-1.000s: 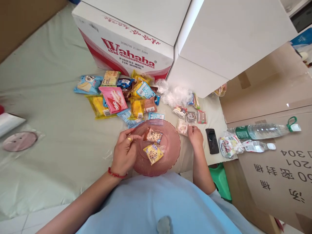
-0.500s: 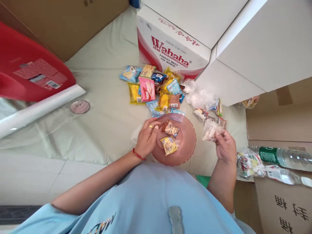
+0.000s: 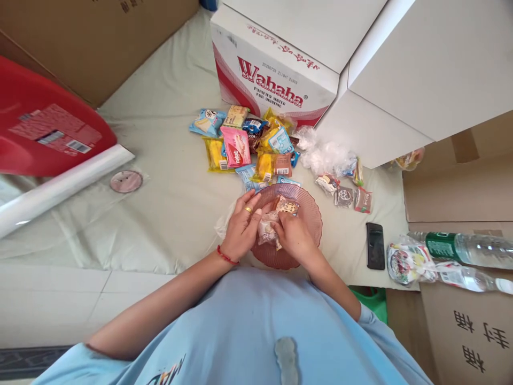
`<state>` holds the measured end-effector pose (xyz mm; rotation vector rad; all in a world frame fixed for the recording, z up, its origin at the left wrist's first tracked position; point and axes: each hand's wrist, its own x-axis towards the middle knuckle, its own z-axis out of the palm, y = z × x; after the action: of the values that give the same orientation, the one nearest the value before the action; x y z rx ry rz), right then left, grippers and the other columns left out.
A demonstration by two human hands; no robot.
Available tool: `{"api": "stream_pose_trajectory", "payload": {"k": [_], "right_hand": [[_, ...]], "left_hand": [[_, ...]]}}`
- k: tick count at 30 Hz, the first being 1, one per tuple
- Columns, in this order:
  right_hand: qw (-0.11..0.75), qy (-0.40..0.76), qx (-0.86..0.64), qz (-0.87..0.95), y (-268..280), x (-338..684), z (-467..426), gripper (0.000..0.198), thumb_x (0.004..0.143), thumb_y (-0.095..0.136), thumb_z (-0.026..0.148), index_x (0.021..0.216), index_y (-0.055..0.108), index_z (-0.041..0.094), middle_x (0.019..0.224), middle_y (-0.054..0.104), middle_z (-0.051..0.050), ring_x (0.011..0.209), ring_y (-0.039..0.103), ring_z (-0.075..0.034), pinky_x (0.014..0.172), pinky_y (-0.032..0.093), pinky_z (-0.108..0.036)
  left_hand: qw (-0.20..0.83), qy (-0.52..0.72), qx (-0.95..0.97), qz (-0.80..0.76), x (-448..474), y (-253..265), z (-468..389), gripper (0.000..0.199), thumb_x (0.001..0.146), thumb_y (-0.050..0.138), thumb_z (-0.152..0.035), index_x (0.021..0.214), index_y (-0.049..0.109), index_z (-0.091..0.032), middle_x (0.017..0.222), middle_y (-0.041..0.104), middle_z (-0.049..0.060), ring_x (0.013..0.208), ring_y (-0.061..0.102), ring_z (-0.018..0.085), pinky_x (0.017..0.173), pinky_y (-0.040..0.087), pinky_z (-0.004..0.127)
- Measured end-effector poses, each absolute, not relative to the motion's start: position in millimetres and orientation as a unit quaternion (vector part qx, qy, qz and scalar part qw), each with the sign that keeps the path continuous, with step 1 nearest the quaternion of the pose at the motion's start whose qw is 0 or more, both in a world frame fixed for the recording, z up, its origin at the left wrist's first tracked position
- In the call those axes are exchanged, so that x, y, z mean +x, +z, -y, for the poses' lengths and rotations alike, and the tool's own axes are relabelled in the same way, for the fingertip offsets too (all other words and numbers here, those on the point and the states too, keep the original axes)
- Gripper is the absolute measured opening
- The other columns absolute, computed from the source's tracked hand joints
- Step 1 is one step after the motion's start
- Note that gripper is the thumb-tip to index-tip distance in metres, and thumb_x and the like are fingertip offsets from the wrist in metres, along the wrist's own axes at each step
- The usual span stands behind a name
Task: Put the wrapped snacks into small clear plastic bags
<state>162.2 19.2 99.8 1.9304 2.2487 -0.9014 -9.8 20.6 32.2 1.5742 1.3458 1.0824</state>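
A pink, clear ribbed plate [image 3: 310,235] lies in front of my body. At its left rim is my left hand [image 3: 241,227], its fingers and thumb holding the edge. Over the plate, my right hand [image 3: 295,235] pinches a small clear-and-white snack packet [image 3: 267,229] low against the plate. A brown-and-cream wrapped snack [image 3: 289,206] lies just beyond my right fingers. The yellow snack packet is almost wholly hidden under my right hand and the held packet. Past the plate lies a pile of colourful snack packets [image 3: 236,147].
Small wrapped snacks [image 3: 343,197] and crumpled clear plastic [image 3: 326,155] lie right of the pile. A phone [image 3: 375,246] and water bottles [image 3: 460,251] are at the right. Behind stands a Wahaha carton [image 3: 276,69]. Leftward are a red jug [image 3: 52,117], a white roll [image 3: 68,187] and a pink disc [image 3: 126,181].
My right hand has moved left from beside the loose snacks to the plate, carrying the clear-and-white packet. The phone has come into sight. My left hand stays at the rim.
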Motion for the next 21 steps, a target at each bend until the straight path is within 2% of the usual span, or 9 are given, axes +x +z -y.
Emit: {"api": "stream_pose_trajectory", "payload": {"k": [5, 8, 10, 12, 14, 16, 17, 19, 21], "right_hand": [[0.047, -0.309, 0.581, -0.751, 91, 159, -19, 0.028, 0.101, 0.048, 0.013, 0.112, 0.073, 0.015, 0.111, 0.077, -0.013, 0.099, 0.069, -0.022, 0.086, 0.049, -0.031], [0.078, -0.239, 0.593, -0.765, 87, 148, -15, 0.029, 0.103, 0.048, 0.017, 0.113, 0.075, 0.015, 0.114, 0.074, -0.015, 0.108, 0.066, -0.027, 0.083, 0.051, -0.033], [0.058, -0.216, 0.599, -0.769, 88, 147, -14, 0.027, 0.104, 0.051, 0.022, 0.112, 0.077, 0.018, 0.115, 0.074, -0.014, 0.114, 0.064, -0.027, 0.085, 0.052, -0.034], [-0.018, -0.230, 0.610, -0.758, 92, 160, -13, 0.025, 0.104, 0.055, 0.030, 0.109, 0.078, 0.021, 0.110, 0.075, -0.011, 0.109, 0.066, -0.024, 0.089, 0.052, -0.033], [-0.152, -0.233, 0.637, -0.719, 97, 189, -16, 0.027, 0.105, 0.054, 0.036, 0.107, 0.077, 0.022, 0.105, 0.076, -0.007, 0.101, 0.068, -0.020, 0.090, 0.053, -0.031], [-0.289, -0.179, 0.686, -0.643, 99, 232, -27, 0.033, 0.107, 0.048, 0.040, 0.106, 0.076, 0.022, 0.104, 0.077, -0.006, 0.098, 0.069, -0.019, 0.090, 0.053, -0.031], [-0.331, -0.122, 0.718, -0.600, 98, 255, -37, 0.035, 0.106, 0.047, 0.043, 0.106, 0.075, 0.021, 0.103, 0.077, -0.007, 0.097, 0.069, -0.021, 0.091, 0.053, -0.032], [-0.341, -0.046, 0.774, -0.531, 91, 301, -61, 0.036, 0.103, 0.048, 0.044, 0.106, 0.074, 0.019, 0.102, 0.077, -0.008, 0.095, 0.069, -0.023, 0.092, 0.052, -0.036], [-0.312, -0.035, 0.807, -0.501, 82, 335, -89, 0.035, 0.100, 0.046, 0.037, 0.105, 0.074, 0.017, 0.107, 0.077, -0.011, 0.102, 0.068, -0.025, 0.095, 0.050, -0.036]], "left_hand": [[0.389, 0.425, 0.627, -0.524, -11, 32, -22, 0.046, 0.107, 0.043, -0.045, 0.142, 0.060, -0.021, 0.155, 0.053, 0.014, 0.148, 0.049, 0.025, 0.127, 0.037, 0.052], [0.384, 0.419, 0.630, -0.529, -13, 33, -22, 0.045, 0.106, 0.045, -0.047, 0.140, 0.062, -0.023, 0.153, 0.054, 0.012, 0.146, 0.049, 0.026, 0.126, 0.038, 0.052], [0.383, 0.413, 0.627, -0.538, -15, 33, -22, 0.044, 0.106, 0.046, -0.048, 0.139, 0.062, -0.024, 0.152, 0.054, 0.012, 0.145, 0.050, 0.027, 0.125, 0.039, 0.052], [0.385, 0.407, 0.626, -0.542, -15, 32, -22, 0.044, 0.105, 0.046, -0.048, 0.139, 0.062, -0.024, 0.152, 0.054, 0.012, 0.144, 0.051, 0.027, 0.124, 0.040, 0.053], [0.386, 0.401, 0.629, -0.542, -15, 32, -22, 0.044, 0.105, 0.046, -0.048, 0.138, 0.063, -0.025, 0.152, 0.053, 0.011, 0.143, 0.051, 0.027, 0.124, 0.041, 0.053], [0.386, 0.401, 0.632, -0.540, -15, 33, -22, 0.044, 0.105, 0.046, -0.048, 0.137, 0.063, -0.024, 0.151, 0.053, 0.011, 0.143, 0.051, 0.027, 0.123, 0.041, 0.053], [0.385, 0.403, 0.631, -0.539, -14, 33, -22, 0.044, 0.105, 0.046, -0.048, 0.137, 0.063, -0.024, 0.150, 0.054, 0.012, 0.143, 0.051, 0.027, 0.123, 0.042, 0.053], [0.384, 0.408, 0.629, -0.539, -14, 32, -22, 0.043, 0.105, 0.046, -0.047, 0.135, 0.064, -0.023, 0.148, 0.055, 0.012, 0.143, 0.051, 0.028, 0.123, 0.042, 0.053], [0.382, 0.410, 0.626, -0.542, -13, 32, -23, 0.042, 0.105, 0.046, -0.047, 0.133, 0.065, -0.022, 0.145, 0.056, 0.012, 0.142, 0.052, 0.028, 0.122, 0.043, 0.052]]}}
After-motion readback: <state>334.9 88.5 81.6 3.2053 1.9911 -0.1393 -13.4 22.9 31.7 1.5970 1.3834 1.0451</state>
